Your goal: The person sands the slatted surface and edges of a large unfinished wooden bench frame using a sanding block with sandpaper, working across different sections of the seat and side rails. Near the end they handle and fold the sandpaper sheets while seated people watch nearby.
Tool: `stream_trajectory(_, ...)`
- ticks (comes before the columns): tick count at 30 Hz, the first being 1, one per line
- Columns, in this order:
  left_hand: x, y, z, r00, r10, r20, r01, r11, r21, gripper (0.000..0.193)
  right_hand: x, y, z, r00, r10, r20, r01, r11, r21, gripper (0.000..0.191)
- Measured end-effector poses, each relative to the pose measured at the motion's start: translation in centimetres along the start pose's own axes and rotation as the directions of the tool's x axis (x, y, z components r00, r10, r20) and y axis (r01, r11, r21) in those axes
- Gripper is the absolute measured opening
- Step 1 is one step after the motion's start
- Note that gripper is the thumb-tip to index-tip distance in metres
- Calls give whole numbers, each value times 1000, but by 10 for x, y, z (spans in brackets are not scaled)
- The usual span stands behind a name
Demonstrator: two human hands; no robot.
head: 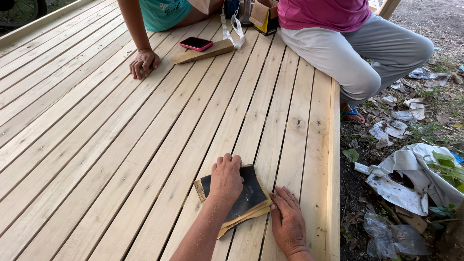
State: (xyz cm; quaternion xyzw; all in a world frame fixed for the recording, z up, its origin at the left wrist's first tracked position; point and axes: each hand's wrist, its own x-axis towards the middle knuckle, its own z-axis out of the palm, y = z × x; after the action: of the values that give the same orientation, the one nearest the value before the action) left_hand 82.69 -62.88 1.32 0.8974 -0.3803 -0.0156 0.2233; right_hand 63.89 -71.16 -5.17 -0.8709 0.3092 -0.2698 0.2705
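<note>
While the left hand (225,178) lies palm-down on a dark sheet of sandpaper (246,195), fingers curled over its far edge and pressing it flat, the right hand (288,220) rests beside it, fingers extended and fingertips touching the sheet's right edge; neither hand is closed around anything. The sandpaper sits on a few stacked tan sheets, lying on the slatted wooden surface (145,145) near its right border, close to the person.

Step in hand, by judgement: sanding the pale slats, with the sheet being set or steadied under the palm. The next stroke would call for firm downward pressure along the grain, keeping the sheet from catching in the gaps between slats and from sliding off the side rail.

Surroundings: a wooden block (203,52) with a pink-cased phone (195,44) on it lies far up the surface. Another person's hand (143,63) rests on the slats near it. A second person in grey trousers (357,53) sits on the far right edge. Neither is near the sheet. Torn paper and plastic litter (411,174) lies on the ground to the right.
</note>
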Motion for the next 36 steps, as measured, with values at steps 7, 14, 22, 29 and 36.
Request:
stream_trajectory(7, 27, 0, -3, 997, -1, 79, 27, 947, -320, 20, 0, 0, 0, 999, 43, 19, -43, 999, 11, 30)
stream_trajectory(14, 73, 17, -34, 871, 92, -482, -213, 956, -203, 4, -3, 3, 3, 1000, 3, -29, -2, 999, 48, 29)
stream_trajectory(22, 64, 28, 23, 968, 166, 187, -191, 973, 126, 16, -3, 0, 0, 999, -29, -22, 29, 1000, 3, 30)
stream_trajectory(29, 83, 16, 76, 989, -82, -125, 39, 949, -313, 19, -3, 7, 5, 998, -42, -42, 44, 998, 42, 31)
stream_trajectory(36, 160, 30, 92, 981, -185, -65, 143, 900, -411, 18, -4, 20, 14, 1000, -14, -3, 14, 1000, 8, 30)
